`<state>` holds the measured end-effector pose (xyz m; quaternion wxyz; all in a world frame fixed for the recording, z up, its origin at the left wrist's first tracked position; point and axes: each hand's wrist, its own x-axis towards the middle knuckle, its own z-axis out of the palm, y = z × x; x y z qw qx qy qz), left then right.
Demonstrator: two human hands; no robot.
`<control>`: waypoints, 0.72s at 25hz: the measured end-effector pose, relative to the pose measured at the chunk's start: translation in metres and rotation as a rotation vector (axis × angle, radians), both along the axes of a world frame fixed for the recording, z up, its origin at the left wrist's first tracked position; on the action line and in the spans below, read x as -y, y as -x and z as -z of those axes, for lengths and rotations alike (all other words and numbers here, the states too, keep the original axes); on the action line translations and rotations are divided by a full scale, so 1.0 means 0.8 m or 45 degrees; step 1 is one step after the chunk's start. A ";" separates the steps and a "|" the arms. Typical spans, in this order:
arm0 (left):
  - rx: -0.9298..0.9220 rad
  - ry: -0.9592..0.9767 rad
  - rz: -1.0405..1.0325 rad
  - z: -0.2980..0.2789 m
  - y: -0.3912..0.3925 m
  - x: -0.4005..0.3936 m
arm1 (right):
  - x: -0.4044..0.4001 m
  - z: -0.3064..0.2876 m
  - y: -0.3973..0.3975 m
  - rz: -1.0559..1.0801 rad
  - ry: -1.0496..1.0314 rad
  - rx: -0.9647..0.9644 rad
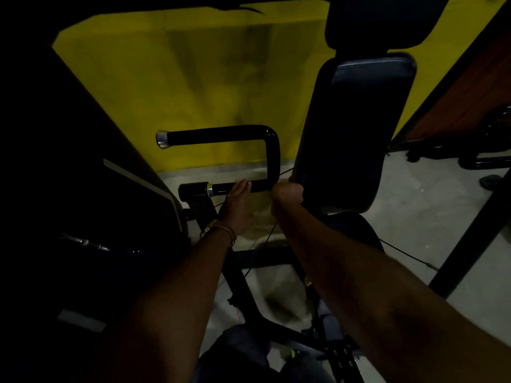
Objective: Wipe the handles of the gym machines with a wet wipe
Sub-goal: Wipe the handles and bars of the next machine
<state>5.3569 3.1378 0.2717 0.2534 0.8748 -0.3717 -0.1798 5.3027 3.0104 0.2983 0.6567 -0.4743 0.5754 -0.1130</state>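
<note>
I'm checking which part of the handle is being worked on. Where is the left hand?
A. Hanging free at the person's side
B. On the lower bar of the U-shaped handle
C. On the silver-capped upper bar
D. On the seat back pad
B: the left hand lies with straight fingers on the lower bar of the U-shaped handle, just right of its silver collar.

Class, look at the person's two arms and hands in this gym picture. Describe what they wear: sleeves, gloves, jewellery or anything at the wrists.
Both forearms are bare, with no sleeves showing and no gloves on either hand. The left hand has a thin orange-brown thread band round the wrist, with a pale metallic wristband or watch beside it. The right hand shows no band, ring or watch in this dim view.
</note>
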 end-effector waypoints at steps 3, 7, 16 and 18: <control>-0.071 -0.073 -0.037 -0.009 0.006 0.008 | -0.003 0.000 0.034 -0.243 -0.092 0.112; -0.295 0.247 -0.367 -0.037 0.025 0.014 | -0.006 -0.019 0.079 -0.178 -0.044 0.404; -0.903 0.811 -0.522 -0.141 0.155 0.035 | -0.031 -0.097 0.196 -0.043 -0.122 0.764; -0.907 0.848 -0.549 -0.147 0.179 0.030 | -0.038 -0.110 0.221 -0.051 -0.103 0.804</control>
